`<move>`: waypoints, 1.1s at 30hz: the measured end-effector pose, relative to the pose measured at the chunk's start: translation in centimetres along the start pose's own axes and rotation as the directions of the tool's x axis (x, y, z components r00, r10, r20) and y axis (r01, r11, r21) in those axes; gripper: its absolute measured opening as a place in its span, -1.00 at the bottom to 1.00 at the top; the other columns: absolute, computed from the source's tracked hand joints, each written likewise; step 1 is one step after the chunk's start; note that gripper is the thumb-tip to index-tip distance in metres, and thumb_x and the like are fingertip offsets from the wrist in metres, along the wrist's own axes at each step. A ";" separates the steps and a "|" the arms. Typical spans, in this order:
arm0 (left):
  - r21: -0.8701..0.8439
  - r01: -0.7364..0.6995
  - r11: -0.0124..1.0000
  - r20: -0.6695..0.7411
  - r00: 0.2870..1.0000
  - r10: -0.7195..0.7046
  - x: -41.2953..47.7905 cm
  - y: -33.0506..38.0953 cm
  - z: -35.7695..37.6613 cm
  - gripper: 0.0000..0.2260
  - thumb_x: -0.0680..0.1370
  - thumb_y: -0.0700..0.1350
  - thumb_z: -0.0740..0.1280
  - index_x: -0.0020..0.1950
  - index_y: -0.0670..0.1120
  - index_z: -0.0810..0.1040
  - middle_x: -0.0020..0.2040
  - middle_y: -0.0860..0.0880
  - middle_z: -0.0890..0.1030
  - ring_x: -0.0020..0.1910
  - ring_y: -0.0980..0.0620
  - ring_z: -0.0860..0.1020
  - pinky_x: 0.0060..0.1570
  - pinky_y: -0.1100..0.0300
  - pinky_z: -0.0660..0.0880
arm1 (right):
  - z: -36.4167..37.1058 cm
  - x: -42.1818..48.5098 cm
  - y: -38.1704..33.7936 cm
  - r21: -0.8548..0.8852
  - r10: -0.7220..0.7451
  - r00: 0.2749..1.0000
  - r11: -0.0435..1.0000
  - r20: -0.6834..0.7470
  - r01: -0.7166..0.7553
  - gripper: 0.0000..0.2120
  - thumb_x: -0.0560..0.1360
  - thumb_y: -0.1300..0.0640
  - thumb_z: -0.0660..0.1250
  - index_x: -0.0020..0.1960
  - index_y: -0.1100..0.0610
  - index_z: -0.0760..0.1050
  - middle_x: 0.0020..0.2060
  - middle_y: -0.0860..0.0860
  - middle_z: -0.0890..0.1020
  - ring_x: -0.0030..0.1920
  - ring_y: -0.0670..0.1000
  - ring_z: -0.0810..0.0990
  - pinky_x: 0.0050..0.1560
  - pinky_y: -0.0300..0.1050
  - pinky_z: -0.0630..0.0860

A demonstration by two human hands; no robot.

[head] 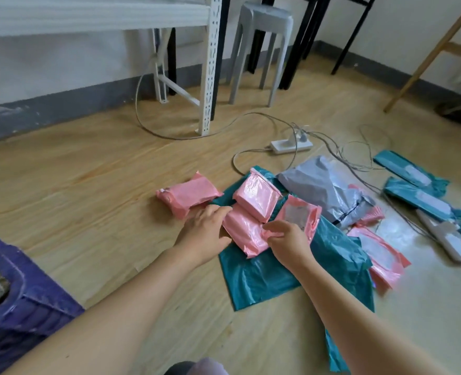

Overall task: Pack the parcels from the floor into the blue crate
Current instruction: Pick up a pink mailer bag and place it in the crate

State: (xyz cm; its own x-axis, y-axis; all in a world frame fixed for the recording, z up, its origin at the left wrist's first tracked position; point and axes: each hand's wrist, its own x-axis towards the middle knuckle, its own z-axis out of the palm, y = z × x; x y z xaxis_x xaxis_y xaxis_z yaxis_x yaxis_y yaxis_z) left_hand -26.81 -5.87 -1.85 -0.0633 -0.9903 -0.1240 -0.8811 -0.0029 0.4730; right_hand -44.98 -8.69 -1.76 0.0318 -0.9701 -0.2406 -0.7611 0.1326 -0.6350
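Several pink parcels lie on the wooden floor around a large teal parcel (278, 272). My left hand (205, 234) grips the left end of a pink parcel (244, 234) lying on the teal one. My right hand (288, 239) pinches that same parcel's right end. Another pink parcel (256, 197) leans on top of it, and a flat pink one (299, 212) lies just behind my right hand. One more pink parcel (186, 196) sits alone to the left. The blue crate (26, 299) stands at the lower left, partly out of frame.
A grey parcel (329, 188), teal parcels (418, 196) and more pink ones (381, 255) lie to the right. A white power strip (291, 144) with loose cables crosses the floor behind them. A white rack leg (210, 66), a grey stool (261, 50) and black table legs stand farther back.
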 end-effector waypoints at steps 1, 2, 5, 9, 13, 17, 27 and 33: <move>-0.009 0.004 1.000 0.015 1.000 -0.004 0.4 0.3 0.6 -0.41 0.51 -0.01 0.32 0.49 0.04 0.19 0.44 -0.01 0.27 0.42 -0.02 0.26 0.38 0.08 0.25 | 0.2 0.4 0.9 0.016 0.026 1.000 1.000 -0.008 -0.026 -0.66 0.47 0.30 0.26 0.18 0.05 0.58 0.18 -0.04 0.61 0.19 -0.04 0.54 0.12 -0.27 0.37; -0.012 0.006 1.000 0.035 0.999 -0.005 0.9 0.5 1.3 -0.42 0.51 -0.01 0.32 0.48 0.04 0.19 0.43 -0.01 0.27 0.41 -0.02 0.27 0.36 0.09 0.27 | 0.5 0.7 1.8 0.032 0.052 0.999 0.998 -0.014 -0.052 -0.66 0.47 0.28 0.27 0.20 0.05 0.56 0.20 -0.03 0.60 0.20 -0.03 0.53 0.12 -0.27 0.37; 0.005 -0.002 1.000 0.097 0.995 0.002 2.1 0.9 2.9 -0.45 0.51 -0.02 0.32 0.46 0.04 0.22 0.42 -0.01 0.26 0.38 -0.04 0.29 0.31 0.09 0.31 | 1.4 1.7 4.1 0.078 0.150 0.989 0.986 -0.014 -0.148 -0.58 0.47 0.33 0.22 0.29 0.08 0.49 0.25 0.03 0.55 0.25 0.05 0.49 0.18 -0.17 0.41; 0.023 0.009 1.000 0.135 0.991 -0.012 3.2 0.4 4.3 -0.50 0.51 -0.04 0.31 0.43 0.03 0.27 0.41 -0.01 0.28 0.36 -0.03 0.30 0.32 0.09 0.30 | 2.6 3.7 7.0 0.150 0.309 0.950 0.942 -0.044 -0.300 -0.44 0.39 0.31 0.22 0.38 0.07 0.35 0.26 0.06 0.52 0.14 0.13 0.55 0.15 -0.02 0.51; 0.040 0.027 0.999 0.181 0.983 -0.034 3.4 -0.8 5.2 -0.52 0.52 -0.06 0.29 0.43 0.03 0.28 0.42 0.02 0.26 0.35 -0.03 0.32 0.30 0.11 0.31 | 3.3 5.4 9.5 0.289 0.427 0.903 0.871 -0.045 -0.398 -0.39 0.36 0.35 0.21 0.38 0.05 0.32 0.20 0.11 0.50 0.03 0.14 0.56 0.05 0.05 0.58; 0.022 0.058 0.998 0.208 0.976 -0.061 3.6 -1.8 5.8 -0.53 0.53 -0.08 0.28 0.43 0.02 0.29 0.43 0.02 0.25 0.36 -0.02 0.31 0.30 0.09 0.33 | 4.0 7.1 11.6 0.466 0.518 0.854 0.747 0.038 -0.474 -0.40 0.42 0.37 0.28 0.42 0.04 0.32 0.29 0.14 0.44 0.01 0.11 0.57 0.03 -0.01 0.59; -0.031 0.059 0.998 0.221 0.974 -0.051 3.5 -2.3 6.5 -0.56 0.54 -0.09 0.26 0.42 0.02 0.31 0.42 0.03 0.26 0.37 0.01 0.29 0.30 0.12 0.31 | 4.0 9.6 12.1 0.938 0.665 0.742 0.194 0.090 -0.287 -0.38 0.36 0.48 0.37 0.37 0.26 0.28 0.25 0.25 0.48 0.14 0.15 0.58 0.11 -0.05 0.57; -0.033 0.098 0.995 0.213 0.973 -0.089 2.9 -3.3 5.8 -0.55 0.54 -0.10 0.27 0.42 0.02 0.31 0.43 0.04 0.24 0.37 0.00 0.30 0.29 0.11 0.33 | 5.1 9.0 11.6 0.894 0.757 0.647 0.229 0.085 -0.385 -0.48 0.34 0.36 0.48 0.27 0.32 0.42 0.09 0.24 0.60 -0.09 0.11 0.65 0.06 -0.16 0.57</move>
State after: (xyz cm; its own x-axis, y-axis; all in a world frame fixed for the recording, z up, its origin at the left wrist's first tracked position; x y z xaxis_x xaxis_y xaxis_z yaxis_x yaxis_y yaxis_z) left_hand -26.77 -7.89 -8.83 -0.0832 -0.9338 -0.3480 -0.8671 -0.1043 0.4872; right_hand -50.22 -14.89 -14.98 -0.5010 -0.5105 -0.6988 0.3930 0.5852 -0.7093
